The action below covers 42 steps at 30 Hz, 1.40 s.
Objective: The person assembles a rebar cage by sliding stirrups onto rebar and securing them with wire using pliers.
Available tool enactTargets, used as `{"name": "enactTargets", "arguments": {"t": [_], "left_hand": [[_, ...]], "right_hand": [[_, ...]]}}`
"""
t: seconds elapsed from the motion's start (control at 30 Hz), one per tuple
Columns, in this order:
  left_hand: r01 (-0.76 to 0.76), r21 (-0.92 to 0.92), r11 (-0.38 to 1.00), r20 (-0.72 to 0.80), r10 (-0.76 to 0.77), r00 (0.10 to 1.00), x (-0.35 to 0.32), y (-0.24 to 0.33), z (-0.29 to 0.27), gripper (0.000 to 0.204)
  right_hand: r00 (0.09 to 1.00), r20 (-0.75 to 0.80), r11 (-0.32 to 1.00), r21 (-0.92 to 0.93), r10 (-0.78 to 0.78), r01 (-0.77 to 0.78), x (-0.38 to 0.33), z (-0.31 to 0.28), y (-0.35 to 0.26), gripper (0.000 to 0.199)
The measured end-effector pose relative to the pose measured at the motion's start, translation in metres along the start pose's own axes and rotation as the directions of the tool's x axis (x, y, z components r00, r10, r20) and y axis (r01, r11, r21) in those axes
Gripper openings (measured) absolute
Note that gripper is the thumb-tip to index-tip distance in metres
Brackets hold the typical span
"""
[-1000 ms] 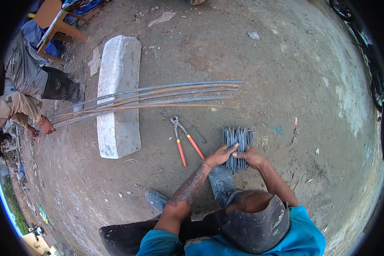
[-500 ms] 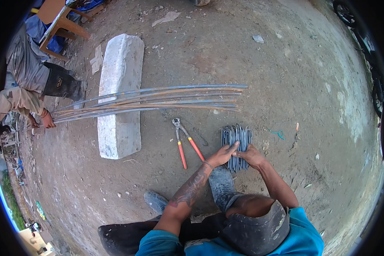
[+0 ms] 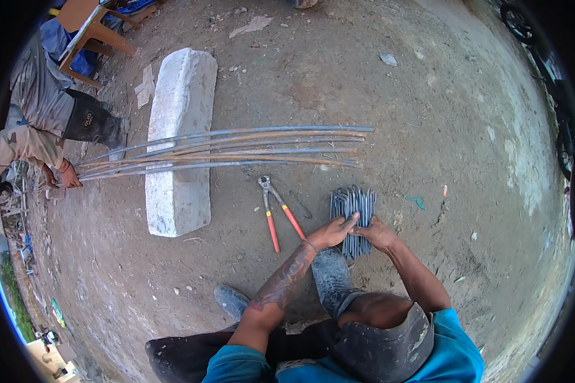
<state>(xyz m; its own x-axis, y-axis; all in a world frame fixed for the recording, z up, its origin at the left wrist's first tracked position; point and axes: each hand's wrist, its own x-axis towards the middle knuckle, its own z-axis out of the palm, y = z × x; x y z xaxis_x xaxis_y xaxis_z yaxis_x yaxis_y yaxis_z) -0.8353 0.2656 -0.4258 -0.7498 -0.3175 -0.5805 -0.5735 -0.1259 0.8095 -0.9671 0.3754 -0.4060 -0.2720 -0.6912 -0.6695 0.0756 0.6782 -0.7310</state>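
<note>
— How are the hands set on the metal?

— The left hand (image 3: 333, 231) lies with fingers stretched nearly flat and together against the left side of the bundle of short grey bent steel rods (image 3: 352, 217), thumb side up. The right hand (image 3: 377, 233) cups the bundle's near right corner, fingers curled round it. Both press on the bundle from opposite sides; whether either fully closes round the rods I cannot tell.

— Where does the bundle sit?

— On the bare packed-dirt ground (image 3: 428, 115), right in front of the person's grey boot (image 3: 329, 274), just right of the pincers.

— Which pincers?

— Long steel cutting pincers with orange handles (image 3: 278, 210), lying flat on the dirt, jaws away from the person, handles spread in a narrow V toward them. No hand touches them.

— How does the bundle run?

— Its long axis points away from the person, nearly straight up the picture. The rods lie parallel and tight, their far ends hooked and uneven, their surface dull and ribbed.

— And beyond?

— A sheaf of long thin rusty-grey reinforcing bars (image 3: 236, 150) runs crosswise, left to right, resting over a rough whitish rectangular concrete block (image 3: 179, 140) whose length points away. At the left rim another person's hand (image 3: 67, 175) grips the bars' far ends.
</note>
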Motion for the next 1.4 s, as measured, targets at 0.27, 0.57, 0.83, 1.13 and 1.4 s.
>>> {"name": "enactTargets", "arguments": {"t": [0.27, 0.57, 0.83, 1.13, 1.4], "left_hand": [[-0.217, -0.024, 0.976, 0.048, 0.218, 0.975, -0.009, 0.076, -0.008, 0.061], [-0.414, -0.474, 0.777, -0.534, 0.121, 0.837, -0.039, 0.07, -0.055, 0.037], [-0.699, -0.57, 0.431, -0.732, 0.119, 0.671, -0.056, 0.062, -0.109, 0.052], [-0.661, -0.648, 0.379, -0.66, 0.154, 0.735, -0.077, 0.054, -0.141, 0.057], [-0.405, -0.307, 0.861, -0.577, 0.17, 0.799, -0.108, 0.088, -0.126, 0.053]], "right_hand": [[0.999, -0.028, 0.819, 0.571, -0.046, 0.054, -0.036, -0.026, -0.054, 0.032], [0.973, -0.215, 0.862, 0.474, -0.083, 0.179, -0.039, -0.084, -0.162, 0.028], [0.995, -0.073, 0.938, 0.333, -0.072, 0.093, -0.037, -0.034, -0.218, 0.025], [1.0, -0.023, 0.857, 0.515, 0.019, -0.005, -0.006, 0.022, -0.249, 0.019], [1.0, 0.008, 0.842, 0.539, 0.028, -0.028, 0.004, 0.022, -0.242, 0.015]]}}
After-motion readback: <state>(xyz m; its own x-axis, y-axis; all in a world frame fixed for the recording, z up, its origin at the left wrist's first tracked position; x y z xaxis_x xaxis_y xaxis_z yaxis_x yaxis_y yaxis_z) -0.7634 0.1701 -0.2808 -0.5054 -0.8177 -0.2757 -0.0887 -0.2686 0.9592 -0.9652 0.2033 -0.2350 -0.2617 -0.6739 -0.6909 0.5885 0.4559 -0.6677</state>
